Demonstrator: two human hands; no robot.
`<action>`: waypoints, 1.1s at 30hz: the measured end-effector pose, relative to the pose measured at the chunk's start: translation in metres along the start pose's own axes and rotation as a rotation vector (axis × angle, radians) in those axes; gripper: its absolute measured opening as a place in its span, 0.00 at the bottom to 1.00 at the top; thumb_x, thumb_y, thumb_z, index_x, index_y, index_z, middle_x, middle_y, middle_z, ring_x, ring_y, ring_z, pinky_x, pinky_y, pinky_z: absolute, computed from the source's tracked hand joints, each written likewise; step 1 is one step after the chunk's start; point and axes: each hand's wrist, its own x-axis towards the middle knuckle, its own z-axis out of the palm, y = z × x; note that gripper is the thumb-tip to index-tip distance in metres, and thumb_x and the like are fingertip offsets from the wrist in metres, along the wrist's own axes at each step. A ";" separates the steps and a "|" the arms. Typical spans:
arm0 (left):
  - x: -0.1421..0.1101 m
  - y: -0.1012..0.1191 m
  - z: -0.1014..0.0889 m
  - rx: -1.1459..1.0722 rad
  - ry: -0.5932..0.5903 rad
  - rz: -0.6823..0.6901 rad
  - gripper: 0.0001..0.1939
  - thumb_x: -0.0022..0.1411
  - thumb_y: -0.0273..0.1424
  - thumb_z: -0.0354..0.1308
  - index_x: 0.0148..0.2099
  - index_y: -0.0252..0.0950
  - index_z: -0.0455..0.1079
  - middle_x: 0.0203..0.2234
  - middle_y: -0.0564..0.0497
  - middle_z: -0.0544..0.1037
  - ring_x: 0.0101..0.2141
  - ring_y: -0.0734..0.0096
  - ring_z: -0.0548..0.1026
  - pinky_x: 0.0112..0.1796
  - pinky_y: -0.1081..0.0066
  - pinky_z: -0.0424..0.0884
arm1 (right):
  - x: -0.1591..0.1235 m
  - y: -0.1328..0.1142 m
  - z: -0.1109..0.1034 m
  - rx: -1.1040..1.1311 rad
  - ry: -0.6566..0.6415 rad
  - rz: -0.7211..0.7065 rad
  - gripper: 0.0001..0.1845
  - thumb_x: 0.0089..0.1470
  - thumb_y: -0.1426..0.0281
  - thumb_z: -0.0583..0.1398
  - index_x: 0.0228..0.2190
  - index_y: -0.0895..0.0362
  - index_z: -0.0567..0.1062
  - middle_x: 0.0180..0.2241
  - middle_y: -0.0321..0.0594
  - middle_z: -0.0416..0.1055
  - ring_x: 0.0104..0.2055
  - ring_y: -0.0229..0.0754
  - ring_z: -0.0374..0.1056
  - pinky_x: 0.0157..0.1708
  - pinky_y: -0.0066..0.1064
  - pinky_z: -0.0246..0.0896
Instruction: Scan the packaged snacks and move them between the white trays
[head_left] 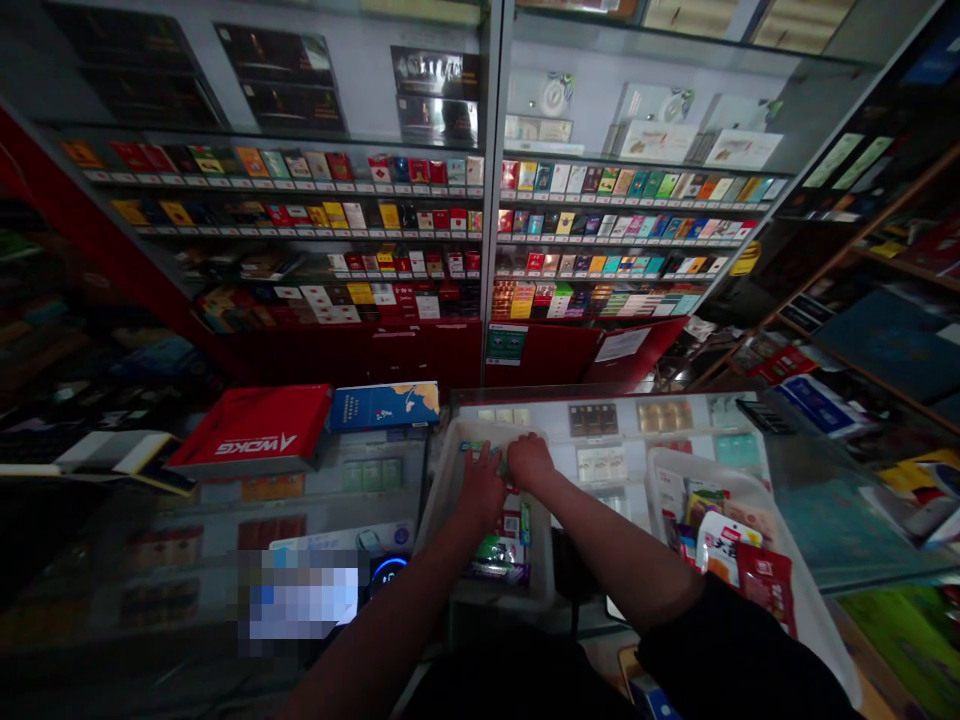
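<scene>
Nearest the head camera, a black sleeve (pixel 720 650) is covering the right arm, while the bare left forearm (pixel 397 620) and right forearm (pixel 615 560) are extending up from the lower edge of the view toward a white plastic bin (pixel 442 520). The left hand (pixel 480 490) is resting at the bin's far rim, its fingers (pixel 471 456) curling down onto a small green-edged packet (pixel 489 458). The right hand (pixel 529 462) is lying just beside it, knuckles up, with its fingers hidden. I cannot confirm whether either hand is grasping the packet. The packet is lying under and between the hands, with the left hand nearer; its long axis cannot be determined, as most of it is hidden. Further small packets (pixel 501 550) are lying in the bin below the wrists. To the right, a second white bin (pixel 795 605) is holding snack bags (pixel 720 545). Beyond, a glass display counter (pixel 607 412) is showing boxed goods, and cigarette shelves (pixel 622 230) are rising behind it. On the left, a red tray (pixel 255 430) and a blue box (pixel 384 405) are sitting side by side.
</scene>
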 end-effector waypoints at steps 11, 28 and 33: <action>-0.006 0.015 -0.036 -0.077 0.115 -0.259 0.09 0.65 0.32 0.59 0.40 0.41 0.82 0.66 0.44 0.68 0.70 0.43 0.54 0.66 0.35 0.46 | -0.028 0.021 -0.027 0.215 0.173 0.195 0.13 0.61 0.69 0.58 0.42 0.62 0.79 0.43 0.55 0.77 0.46 0.52 0.72 0.44 0.36 0.62; 0.006 0.085 -0.043 -0.375 0.280 -0.327 0.21 0.62 0.22 0.53 0.56 0.34 0.74 0.70 0.41 0.60 0.70 0.57 0.56 0.68 0.54 0.55 | -0.090 0.074 -0.030 0.541 0.384 0.384 0.14 0.61 0.67 0.60 0.45 0.60 0.79 0.43 0.51 0.76 0.47 0.47 0.71 0.48 0.33 0.61; 0.006 0.103 -0.045 -0.319 0.273 -0.230 0.23 0.60 0.25 0.55 0.58 0.35 0.72 0.72 0.41 0.56 0.72 0.51 0.52 0.68 0.46 0.54 | -0.113 0.091 -0.017 0.664 0.403 0.396 0.20 0.62 0.68 0.59 0.53 0.60 0.76 0.49 0.51 0.77 0.51 0.48 0.73 0.53 0.34 0.62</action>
